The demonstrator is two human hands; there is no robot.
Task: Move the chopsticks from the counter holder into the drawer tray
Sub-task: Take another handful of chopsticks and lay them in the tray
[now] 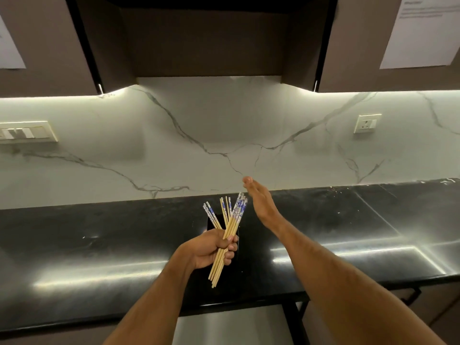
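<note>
Gripping a fanned bundle of chopsticks (pixel 230 229) mid-shaft, left hand (pixel 214 247) holds them above the black desk (pixel 99 245); right hand (pixel 261 202) hovers beside the tips, fingers straight. Light, stiff, smooth sticks likely slip apart — square the ends, squeeze near the middle.

The room is dim; light strips under the upper cabinets (pixel 224 46) wash the marble backsplash (pixel 224 135) behind the gripping hand. Glare streaks the black counter (pixel 99 245) either side. Wide-angle bending curves the edges; everything looks slightly soft.
</note>
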